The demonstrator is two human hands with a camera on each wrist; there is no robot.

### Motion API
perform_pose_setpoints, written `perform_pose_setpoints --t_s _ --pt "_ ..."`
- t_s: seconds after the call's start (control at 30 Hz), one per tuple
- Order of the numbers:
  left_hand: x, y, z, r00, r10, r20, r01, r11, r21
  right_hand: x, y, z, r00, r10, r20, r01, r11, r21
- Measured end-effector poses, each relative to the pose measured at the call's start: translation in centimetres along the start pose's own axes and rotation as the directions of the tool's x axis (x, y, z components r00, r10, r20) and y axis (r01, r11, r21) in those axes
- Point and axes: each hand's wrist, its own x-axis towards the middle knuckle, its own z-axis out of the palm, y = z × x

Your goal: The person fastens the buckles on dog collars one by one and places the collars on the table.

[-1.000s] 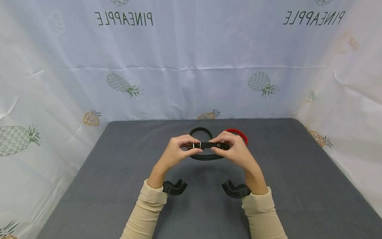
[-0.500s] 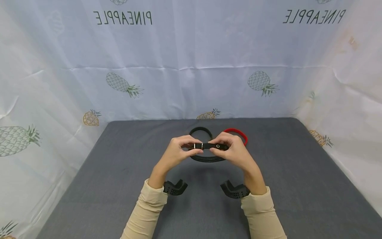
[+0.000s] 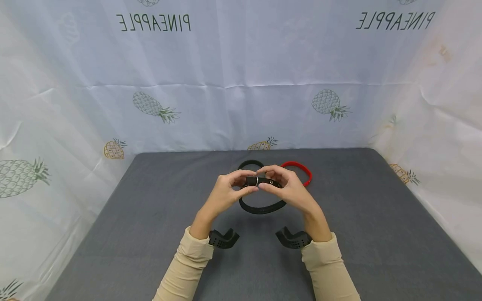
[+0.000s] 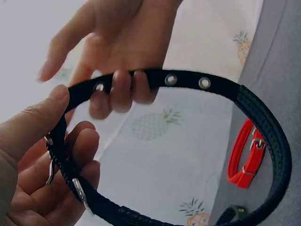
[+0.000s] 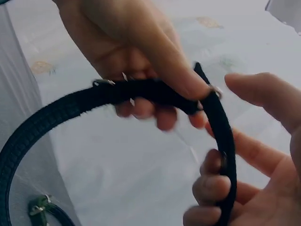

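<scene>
A black collar [image 3: 262, 210] with metal eyelets and a buckle is held up as a loop above the table. My left hand [image 3: 222, 194] pinches its buckle end, the thumb lying along the strap near the metal ring. My right hand [image 3: 291, 190] grips the eyelet end, several fingers curled round the strap [image 4: 188, 81] while its thumb and index finger point toward the left hand. In the right wrist view, the strap's tip [image 5: 198, 70] stands up past the metal loop by the left thumb. The two hands' fingertips nearly meet over the buckle.
Behind the hands lie a red collar [image 3: 308, 177] and a dark collar [image 3: 250, 162] on the grey table [image 3: 150, 200]. The dark one shows a greenish buckle end [image 5: 37, 207] in the right wrist view. A pineapple-print curtain [image 3: 241, 117] hangs behind and at both sides.
The right hand has moved left, so both hands' fingertips are closer together over the buckle. The collar's loop hangs lower and nearer the body in the head view.
</scene>
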Motion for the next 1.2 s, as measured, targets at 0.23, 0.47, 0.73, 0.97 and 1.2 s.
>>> perform_pose_setpoints --t_s 0.23,0.47,0.73,0.97,1.2 --pt "0.19 0.12 0.43 1.000 -0.008 -0.017 0.008 1.000 -0.018 0.33 0.26 0.83 0.998 -0.034 -0.060 0.036 0.999 0.024" --pt "0.37 0.07 0.50 0.999 -0.045 -0.006 0.045 0.997 -0.059 0.54 0.11 0.52 0.992 -0.001 -0.126 0.012 0.997 0.080" --pt "0.20 -0.28 0.70 0.998 -0.029 -0.057 0.028 0.999 -0.025 0.47 0.26 0.37 0.988 0.015 -0.152 0.000 0.995 0.099" --pt "0.28 -0.36 1.00 0.990 0.034 -0.138 -0.046 0.995 -0.088 0.44 0.24 0.43 0.988 0.018 -0.152 -0.001 0.994 0.110" --pt "0.23 -0.41 1.02 0.974 0.105 -0.200 -0.130 0.984 -0.121 0.46 0.24 0.68 0.991 0.018 -0.136 -0.003 0.993 0.114"
